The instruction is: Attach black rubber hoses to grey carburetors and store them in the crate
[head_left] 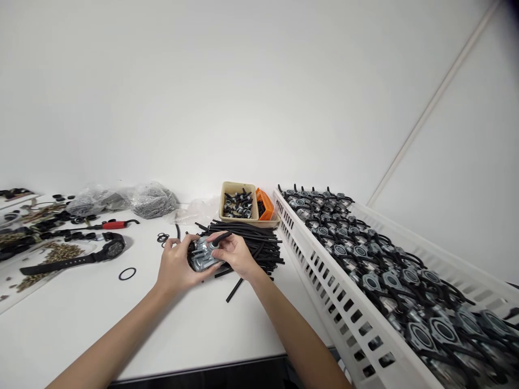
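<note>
A silvery metal carburetor [200, 258] is held above the table by my left hand [175, 263], whose fingers and thumb wrap around its sides. My right hand [238, 256] pinches a short black rubber hose [221, 237] at the carburetor's top right. Whether the hose is seated on a fitting there is hidden by my fingers. Just behind and under my hands lies a heap of cut black rubber hoses [259, 237], with one loose piece [234, 290] pointing toward me.
On the right stands a white slotted crate [344, 294] full of carburetors with hoses. Behind the heap are a cream bin [222, 202] of small parts and an orange basket [268, 204]. To the left lie a watch [113, 247], a red-handled tool [114, 225], a black ring [127, 274] and brass pieces [60, 253].
</note>
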`<state>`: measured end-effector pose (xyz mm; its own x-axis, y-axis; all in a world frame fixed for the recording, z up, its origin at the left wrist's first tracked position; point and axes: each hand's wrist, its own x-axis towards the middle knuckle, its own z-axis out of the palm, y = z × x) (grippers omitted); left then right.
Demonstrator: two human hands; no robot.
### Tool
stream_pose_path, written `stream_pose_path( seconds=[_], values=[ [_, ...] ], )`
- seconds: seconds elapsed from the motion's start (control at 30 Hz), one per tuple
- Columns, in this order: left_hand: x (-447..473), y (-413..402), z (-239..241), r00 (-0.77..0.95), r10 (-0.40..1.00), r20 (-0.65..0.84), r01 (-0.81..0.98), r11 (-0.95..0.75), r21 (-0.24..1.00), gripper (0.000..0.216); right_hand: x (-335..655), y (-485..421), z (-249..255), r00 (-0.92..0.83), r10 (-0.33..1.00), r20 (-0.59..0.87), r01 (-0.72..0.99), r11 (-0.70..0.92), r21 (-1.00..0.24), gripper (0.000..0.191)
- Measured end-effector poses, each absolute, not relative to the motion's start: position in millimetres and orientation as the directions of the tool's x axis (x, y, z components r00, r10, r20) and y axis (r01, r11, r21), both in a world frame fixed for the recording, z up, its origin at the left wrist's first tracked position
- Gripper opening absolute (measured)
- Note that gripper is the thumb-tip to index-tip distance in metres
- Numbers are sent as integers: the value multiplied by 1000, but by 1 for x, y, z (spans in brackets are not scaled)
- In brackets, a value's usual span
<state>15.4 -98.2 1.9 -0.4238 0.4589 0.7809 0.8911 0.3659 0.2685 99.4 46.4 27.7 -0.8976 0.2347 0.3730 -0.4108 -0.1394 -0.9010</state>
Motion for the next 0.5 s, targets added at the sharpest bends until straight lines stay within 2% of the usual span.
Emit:
stream_pose_path(
  seconds=[0.27,0.37,0.5],
  values=[
    [21,-99,7,-349,444,825,918,337,207,52,101,44,27,-920,220,324,-357,-135,-924,42],
    [21,-99,8,-344,442,828,920,335,204,51,101,44,26,-910,223,349,-379,-107,-919,43],
    [21,-97,9,-307,439,844,930,329,167,52,101,44,27,-885,227,406,-427,-51,-903,34]
  ],
)
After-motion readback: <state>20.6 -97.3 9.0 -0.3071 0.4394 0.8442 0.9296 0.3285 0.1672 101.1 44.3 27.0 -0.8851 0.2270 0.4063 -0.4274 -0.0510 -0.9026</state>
